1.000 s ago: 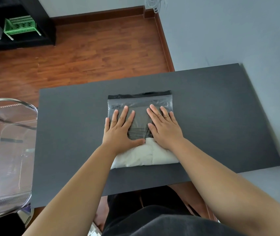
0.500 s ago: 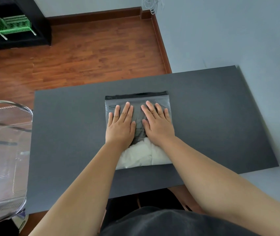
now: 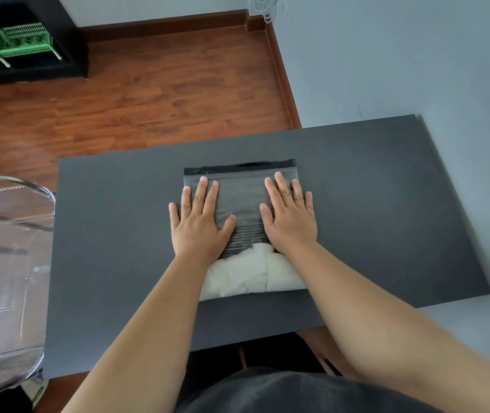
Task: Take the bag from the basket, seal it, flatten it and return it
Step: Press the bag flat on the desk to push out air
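I have the bag (image 3: 239, 204) lying on the dark bench (image 3: 386, 204), white cloth bunched at its near end, black seal strip at the far edge. My left hand (image 3: 200, 223) and right hand (image 3: 290, 217) press flat on it, fingers straight, no grip closed on anything. I judge this the flattening step. Next I must pick it up and carry it to the wire basket (image 3: 5, 263) at my left.

Home room, wooden floor (image 3: 154, 93), skirting board (image 3: 163, 23), black shelf unit (image 3: 67, 40), dark table (image 3: 372, 210)
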The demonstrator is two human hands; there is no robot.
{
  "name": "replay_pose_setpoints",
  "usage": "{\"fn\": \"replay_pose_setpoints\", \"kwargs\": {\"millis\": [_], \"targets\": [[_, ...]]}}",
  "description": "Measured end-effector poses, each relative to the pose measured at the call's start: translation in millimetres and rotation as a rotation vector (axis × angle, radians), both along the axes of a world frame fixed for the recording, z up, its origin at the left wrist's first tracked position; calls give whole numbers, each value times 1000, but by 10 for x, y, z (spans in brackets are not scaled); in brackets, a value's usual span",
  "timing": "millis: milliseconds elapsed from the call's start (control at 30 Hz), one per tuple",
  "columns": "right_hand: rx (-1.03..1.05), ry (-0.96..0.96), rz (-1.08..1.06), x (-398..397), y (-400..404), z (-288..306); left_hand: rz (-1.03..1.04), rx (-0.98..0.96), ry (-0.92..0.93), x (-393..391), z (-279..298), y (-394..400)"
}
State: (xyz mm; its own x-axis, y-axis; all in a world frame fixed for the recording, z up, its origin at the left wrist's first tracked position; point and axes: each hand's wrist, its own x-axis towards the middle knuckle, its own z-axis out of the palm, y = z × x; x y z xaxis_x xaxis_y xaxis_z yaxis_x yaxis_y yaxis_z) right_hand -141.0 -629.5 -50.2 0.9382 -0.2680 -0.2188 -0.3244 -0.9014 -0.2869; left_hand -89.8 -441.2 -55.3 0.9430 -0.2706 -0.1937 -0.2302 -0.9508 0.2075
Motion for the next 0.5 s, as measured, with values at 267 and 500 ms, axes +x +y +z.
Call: {"fn": "replay_pose_setpoints", "kwargs": {"millis": [267, 500], "targets": [[204, -24, 46, 3, -225, 140, 141, 11, 45, 125, 55, 364], [161, -56, 181, 465, 101, 277, -249, 54, -46, 309, 249, -221]]}}
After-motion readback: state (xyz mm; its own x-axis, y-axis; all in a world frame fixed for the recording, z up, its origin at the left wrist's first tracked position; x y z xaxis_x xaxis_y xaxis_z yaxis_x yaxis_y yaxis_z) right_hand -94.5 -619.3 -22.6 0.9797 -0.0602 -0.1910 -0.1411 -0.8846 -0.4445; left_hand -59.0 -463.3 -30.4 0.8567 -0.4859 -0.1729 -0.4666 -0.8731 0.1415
